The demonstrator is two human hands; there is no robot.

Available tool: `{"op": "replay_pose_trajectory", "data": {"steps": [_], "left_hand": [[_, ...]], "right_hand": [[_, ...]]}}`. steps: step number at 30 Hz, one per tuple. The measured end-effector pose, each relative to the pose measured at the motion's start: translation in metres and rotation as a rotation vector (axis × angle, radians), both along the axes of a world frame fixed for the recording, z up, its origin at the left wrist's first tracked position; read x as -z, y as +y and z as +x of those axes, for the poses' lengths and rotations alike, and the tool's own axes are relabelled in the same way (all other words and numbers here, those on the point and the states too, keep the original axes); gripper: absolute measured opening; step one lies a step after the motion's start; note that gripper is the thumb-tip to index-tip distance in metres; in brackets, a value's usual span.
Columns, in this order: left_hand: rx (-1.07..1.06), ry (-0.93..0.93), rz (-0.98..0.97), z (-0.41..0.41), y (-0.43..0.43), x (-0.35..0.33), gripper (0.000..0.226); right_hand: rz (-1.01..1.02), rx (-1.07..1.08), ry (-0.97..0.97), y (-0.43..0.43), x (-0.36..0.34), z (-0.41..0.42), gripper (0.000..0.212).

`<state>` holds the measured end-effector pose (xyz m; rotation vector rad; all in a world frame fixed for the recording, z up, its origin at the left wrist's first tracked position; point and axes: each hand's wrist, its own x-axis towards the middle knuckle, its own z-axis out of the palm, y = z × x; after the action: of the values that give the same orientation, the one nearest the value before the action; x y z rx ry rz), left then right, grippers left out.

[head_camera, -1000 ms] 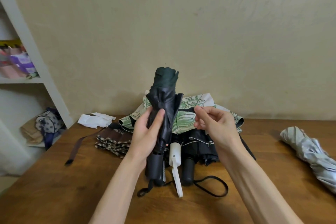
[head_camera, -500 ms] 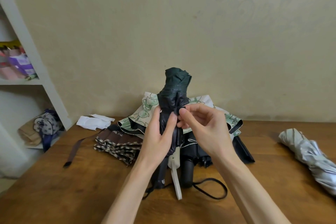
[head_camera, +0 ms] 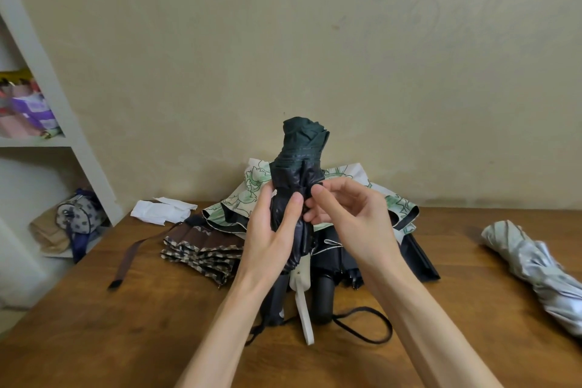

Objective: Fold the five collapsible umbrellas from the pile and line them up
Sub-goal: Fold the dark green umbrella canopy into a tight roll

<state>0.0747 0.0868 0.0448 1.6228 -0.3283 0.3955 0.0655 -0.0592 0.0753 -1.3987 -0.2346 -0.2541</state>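
Wooden worktop (head_camera: 94,324): left hand (head_camera: 271,230) is gripping the rolled dark-green fabric umbrella (head_camera: 299,173) upright, steadying it while right hand (head_camera: 349,214) is pinching its closure strap beside the left thumb.

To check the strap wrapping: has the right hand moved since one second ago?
Yes. Against the white handle on the table, the right hand has moved left; its fingertips now touch the dark green umbrella that the left hand holds.
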Motion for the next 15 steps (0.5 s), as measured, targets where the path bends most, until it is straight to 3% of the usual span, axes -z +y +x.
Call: {"op": "replay_pose_trajectory", "data": {"steps": [5,15], "left_hand": [[-0.036,0.012,0.026,0.0025,0.0021,0.0028,0.037],[-0.088,-0.036,0.132,0.0018,-0.0027,0.0022,0.030]], "right_hand": [[0.016,0.021,0.010,0.0016,-0.0007,-0.0010,0.016],[-0.223,0.163,-0.101,0.0024,0.0032,-0.0020,0.015]]}}
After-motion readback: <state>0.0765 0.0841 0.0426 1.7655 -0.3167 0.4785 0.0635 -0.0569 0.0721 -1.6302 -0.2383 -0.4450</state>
